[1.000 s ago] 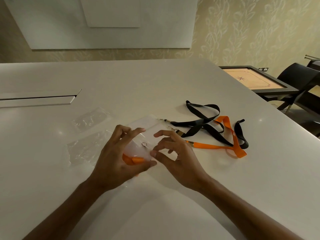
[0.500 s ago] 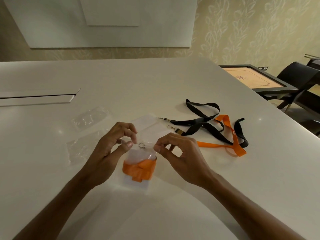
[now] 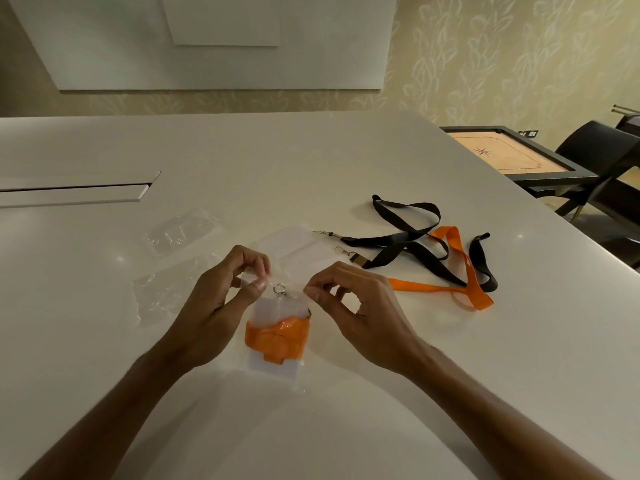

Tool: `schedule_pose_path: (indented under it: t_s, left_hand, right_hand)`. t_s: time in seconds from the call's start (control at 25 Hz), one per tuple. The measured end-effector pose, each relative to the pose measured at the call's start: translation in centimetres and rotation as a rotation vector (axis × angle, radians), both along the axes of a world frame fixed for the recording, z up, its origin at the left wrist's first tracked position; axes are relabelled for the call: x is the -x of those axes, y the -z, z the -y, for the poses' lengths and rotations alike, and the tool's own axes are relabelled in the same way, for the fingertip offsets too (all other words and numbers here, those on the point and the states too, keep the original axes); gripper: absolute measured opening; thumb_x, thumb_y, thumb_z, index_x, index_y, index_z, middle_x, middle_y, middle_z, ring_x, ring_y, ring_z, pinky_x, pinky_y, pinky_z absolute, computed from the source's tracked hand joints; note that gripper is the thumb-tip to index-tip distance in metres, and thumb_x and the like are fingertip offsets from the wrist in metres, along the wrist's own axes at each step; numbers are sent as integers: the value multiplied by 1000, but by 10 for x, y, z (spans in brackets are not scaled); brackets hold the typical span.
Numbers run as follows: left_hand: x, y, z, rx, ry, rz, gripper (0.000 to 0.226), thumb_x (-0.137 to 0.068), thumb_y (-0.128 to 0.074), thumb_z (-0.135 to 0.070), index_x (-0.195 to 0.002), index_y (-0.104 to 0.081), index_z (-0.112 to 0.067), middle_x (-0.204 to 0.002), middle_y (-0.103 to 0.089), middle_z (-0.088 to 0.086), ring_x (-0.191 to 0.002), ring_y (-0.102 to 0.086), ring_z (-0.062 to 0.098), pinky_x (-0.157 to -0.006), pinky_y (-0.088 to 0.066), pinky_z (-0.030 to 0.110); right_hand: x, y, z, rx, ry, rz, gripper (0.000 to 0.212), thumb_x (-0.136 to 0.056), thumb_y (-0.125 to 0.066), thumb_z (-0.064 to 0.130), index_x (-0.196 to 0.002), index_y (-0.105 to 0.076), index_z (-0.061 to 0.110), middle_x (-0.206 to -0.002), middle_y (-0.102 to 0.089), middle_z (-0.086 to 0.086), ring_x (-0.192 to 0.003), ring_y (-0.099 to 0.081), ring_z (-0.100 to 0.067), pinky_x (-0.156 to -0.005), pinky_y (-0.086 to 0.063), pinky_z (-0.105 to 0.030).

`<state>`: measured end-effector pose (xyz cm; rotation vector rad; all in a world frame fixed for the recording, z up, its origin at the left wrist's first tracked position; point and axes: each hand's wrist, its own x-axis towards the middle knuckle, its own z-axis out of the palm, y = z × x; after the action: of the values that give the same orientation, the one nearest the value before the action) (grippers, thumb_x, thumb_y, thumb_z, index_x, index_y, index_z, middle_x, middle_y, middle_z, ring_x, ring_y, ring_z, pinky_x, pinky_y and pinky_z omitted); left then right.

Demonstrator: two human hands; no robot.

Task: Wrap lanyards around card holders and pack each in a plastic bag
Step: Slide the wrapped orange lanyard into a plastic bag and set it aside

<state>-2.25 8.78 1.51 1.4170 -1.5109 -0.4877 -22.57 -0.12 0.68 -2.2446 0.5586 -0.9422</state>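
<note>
A clear plastic bag (image 3: 277,367) lies on the white table (image 3: 311,161) in front of me. Inside it is a card holder (image 3: 277,311) wrapped with an orange lanyard (image 3: 277,337), its metal ring near the bag's mouth. My left hand (image 3: 214,306) pinches the left corner of the bag's top edge. My right hand (image 3: 356,306) pinches the right corner. Behind my hands lie more clear card holders (image 3: 294,244). To the right, black lanyards (image 3: 408,240) and another orange lanyard (image 3: 460,271) lie loose and tangled.
Empty clear plastic bags (image 3: 180,232) lie to the left of my hands. A cable slot (image 3: 76,192) is cut into the table at far left. Past the table's right edge stand a carrom board (image 3: 505,155) and a dark chair (image 3: 595,150).
The wrapped holder has slid down into the bag and toward me. Both hands have shifted from gripping the bundle to pinching the bag's top corners.
</note>
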Motion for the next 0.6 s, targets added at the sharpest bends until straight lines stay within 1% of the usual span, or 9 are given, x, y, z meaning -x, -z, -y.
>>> schedule_pose_path:
  t_s: [0.08,0.16,0.2,0.28,0.32,0.4,0.44,0.52,0.6]
  left_hand:
    - [-2,-2,3,-5,-38,-163,14,-85,-56,-18,-98,-56,-24,-94,-65,1,-86,-64,15,-70,-52,23]
    - [-4,-2,7,-97,-85,-349,22,-87,-60,-7,-107,-62,-18,-90,-68,6,-82,-65,21,-65,-54,24]
    - [-6,-1,8,-180,-96,-428,21,-88,-60,-9,-107,-66,-16,-90,-71,7,-83,-66,23,-66,-55,24]
    - [-8,-1,8,-326,-69,-551,21,-80,-66,-25,-95,-74,-14,-92,-74,9,-86,-68,26,-67,-57,25]
    - [-8,-1,7,-353,-46,-597,32,-70,-74,-37,-90,-76,-13,-91,-74,10,-83,-69,24,-65,-56,25]
    - [-11,-1,6,-329,-32,-633,48,-54,-83,-48,-84,-77,-11,-86,-73,11,-76,-69,20,-62,-55,24]
    - [-11,0,6,-301,-47,-625,39,-60,-82,-43,-82,-77,-11,-84,-72,12,-74,-67,20,-61,-54,24]
    - [-9,0,7,-243,-86,-582,13,-79,-67,-21,-78,-77,-13,-79,-71,11,-71,-65,20,-59,-54,25]
    - [-6,0,7,-196,-130,-537,19,-86,-59,-8,-77,-76,-12,-77,-70,11,-69,-64,19,-58,-54,25]
  right_hand:
    - [1,-2,-1,-73,5,57,20,-93,-63,16,-113,-62,18,-93,-69,10,-90,-65,-4,-76,-51,-14]
    - [2,-3,-1,-139,11,113,29,-91,-66,14,-118,-56,20,-91,-70,9,-89,-67,-4,-78,-53,-16]
    - [2,-4,0,-165,19,135,32,-91,-67,13,-119,-54,20,-90,-71,8,-89,-68,-5,-78,-54,-17]
    - [2,-4,0,-218,37,173,35,-89,-68,12,-118,-52,22,-89,-71,5,-88,-69,-7,-78,-54,-17]
    - [2,-5,0,-240,43,192,35,-89,-69,12,-116,-52,24,-88,-72,4,-87,-69,-9,-78,-53,-17]
    - [2,-6,0,-269,52,215,34,-88,-70,12,-112,-52,28,-86,-72,3,-85,-69,-11,-78,-53,-18]
    - [2,-6,0,-285,58,217,32,-88,-70,13,-110,-53,29,-86,-72,3,-84,-69,-12,-77,-54,-20]
    - [1,-5,2,-321,76,197,27,-88,-71,15,-108,-56,27,-85,-72,3,-83,-69,-13,-77,-56,-25]
    - [1,-2,5,-369,92,151,19,-88,-71,17,-104,-63,23,-85,-72,3,-82,-69,-12,-77,-57,-28]
